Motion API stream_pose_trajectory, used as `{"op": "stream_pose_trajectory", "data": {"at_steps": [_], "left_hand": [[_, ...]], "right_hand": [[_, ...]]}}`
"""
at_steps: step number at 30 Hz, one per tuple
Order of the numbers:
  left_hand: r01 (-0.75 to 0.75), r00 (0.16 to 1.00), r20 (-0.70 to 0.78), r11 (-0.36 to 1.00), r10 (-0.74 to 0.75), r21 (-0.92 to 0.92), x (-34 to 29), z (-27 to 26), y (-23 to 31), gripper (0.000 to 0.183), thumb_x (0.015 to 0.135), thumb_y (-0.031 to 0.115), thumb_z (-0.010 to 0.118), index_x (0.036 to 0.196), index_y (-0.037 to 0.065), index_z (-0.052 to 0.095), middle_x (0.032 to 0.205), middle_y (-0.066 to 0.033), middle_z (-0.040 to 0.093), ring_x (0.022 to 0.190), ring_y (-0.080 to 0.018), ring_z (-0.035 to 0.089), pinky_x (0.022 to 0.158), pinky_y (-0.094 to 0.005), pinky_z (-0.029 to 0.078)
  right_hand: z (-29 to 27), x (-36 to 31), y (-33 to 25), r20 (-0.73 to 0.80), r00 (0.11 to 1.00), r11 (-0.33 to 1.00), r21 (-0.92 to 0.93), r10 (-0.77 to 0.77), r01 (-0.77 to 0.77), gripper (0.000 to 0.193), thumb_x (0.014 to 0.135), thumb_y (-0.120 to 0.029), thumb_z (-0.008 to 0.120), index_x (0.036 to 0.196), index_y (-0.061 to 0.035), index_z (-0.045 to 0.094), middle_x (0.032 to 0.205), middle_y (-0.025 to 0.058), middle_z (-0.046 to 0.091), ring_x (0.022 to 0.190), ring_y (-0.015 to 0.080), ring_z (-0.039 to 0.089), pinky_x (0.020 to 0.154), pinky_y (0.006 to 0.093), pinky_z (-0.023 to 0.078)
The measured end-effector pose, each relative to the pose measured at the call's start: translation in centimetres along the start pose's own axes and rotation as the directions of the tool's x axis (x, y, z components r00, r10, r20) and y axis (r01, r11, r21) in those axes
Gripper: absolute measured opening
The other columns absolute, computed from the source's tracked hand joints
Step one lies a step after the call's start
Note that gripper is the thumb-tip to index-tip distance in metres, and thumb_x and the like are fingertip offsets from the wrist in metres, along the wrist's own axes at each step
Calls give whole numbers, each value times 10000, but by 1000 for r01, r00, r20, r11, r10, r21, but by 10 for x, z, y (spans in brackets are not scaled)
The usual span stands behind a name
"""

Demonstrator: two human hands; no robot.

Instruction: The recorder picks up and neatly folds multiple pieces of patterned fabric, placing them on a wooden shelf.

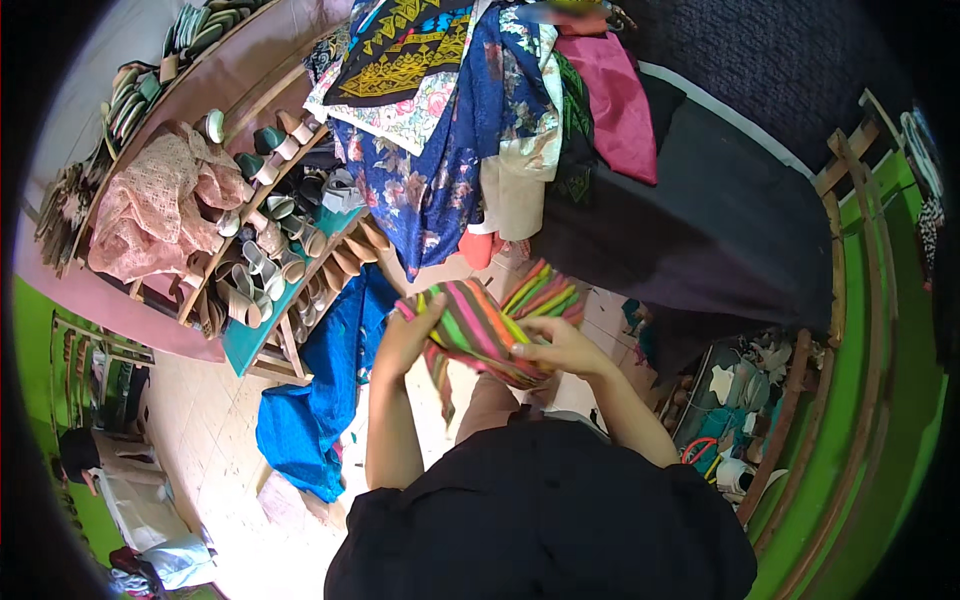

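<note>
A striped cloth (470, 318) in pink, green, yellow, orange and brown is held up in front of my body. My left hand (408, 335) is closed on its left edge, and my right hand (560, 348) grips it on the right with the thumb on top. Part of the cloth stands up beyond my right hand, and a narrow end hangs below near my left wrist. The fingers behind the fabric are hidden.
Shoes crowd a wooden rack (270, 310) at left, partly under a pink lacy cloth (160, 200). Patterned fabrics (430, 170) hang ahead beside a dark-covered table (720, 220). Blue cloth (320, 400) trails onto the tiled floor (220, 440). Wooden rails (870, 330) line the right wall.
</note>
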State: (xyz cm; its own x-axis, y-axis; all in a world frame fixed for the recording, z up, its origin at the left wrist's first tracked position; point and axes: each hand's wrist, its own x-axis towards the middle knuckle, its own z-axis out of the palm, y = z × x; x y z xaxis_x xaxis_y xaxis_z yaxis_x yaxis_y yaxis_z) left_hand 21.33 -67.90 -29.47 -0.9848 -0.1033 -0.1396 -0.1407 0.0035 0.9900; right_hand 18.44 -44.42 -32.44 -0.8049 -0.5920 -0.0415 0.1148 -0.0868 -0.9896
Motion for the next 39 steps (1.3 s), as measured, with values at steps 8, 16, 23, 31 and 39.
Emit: {"op": "stream_pose_trajectory", "data": {"at_steps": [8,16,23,31,39], "left_hand": [[88,988,-55,826,-142,-557,-14,-4,13,210,860,150,568,1031,39,515,920,-56,603,807,-133,600,707,-263,492],[-7,1000,5,992,7,-124,9,15,9,250,865,181,568,1058,23,551,967,-25,593,883,-110,560,757,-261,453],[-11,1000,-19,963,6,-270,12,5,16,205,860,156,567,1001,7,572,918,-57,617,792,-114,594,698,-254,479],[94,993,102,903,-56,-420,23,11,33,254,834,107,594,1054,-6,541,976,-77,609,850,-147,595,754,-281,484],[76,943,333,988,-28,-133,64,10,58,290,871,213,555,1063,-5,554,926,-60,628,765,-131,622,628,-256,524]], "right_hand": [[7,14,19,468,864,981,-34,185,-191,464,930,-398,392,1100,-10,582,654,-25,456,634,71,386,583,212,335],[21,11,5,314,921,548,741,228,-388,389,911,-253,453,1247,-63,405,1089,81,558,984,172,565,912,361,429],[-32,12,-9,163,969,456,888,-188,-61,448,799,-65,538,1227,-79,406,1097,100,542,795,112,580,727,278,474],[-26,-1,2,127,976,924,320,178,-210,457,764,-204,685,1143,-23,504,864,-22,574,651,23,473,569,183,376],[-76,-3,-65,-440,870,969,5,-221,248,216,887,-168,525,1029,-24,600,883,-4,614,780,52,550,723,209,440]]}}
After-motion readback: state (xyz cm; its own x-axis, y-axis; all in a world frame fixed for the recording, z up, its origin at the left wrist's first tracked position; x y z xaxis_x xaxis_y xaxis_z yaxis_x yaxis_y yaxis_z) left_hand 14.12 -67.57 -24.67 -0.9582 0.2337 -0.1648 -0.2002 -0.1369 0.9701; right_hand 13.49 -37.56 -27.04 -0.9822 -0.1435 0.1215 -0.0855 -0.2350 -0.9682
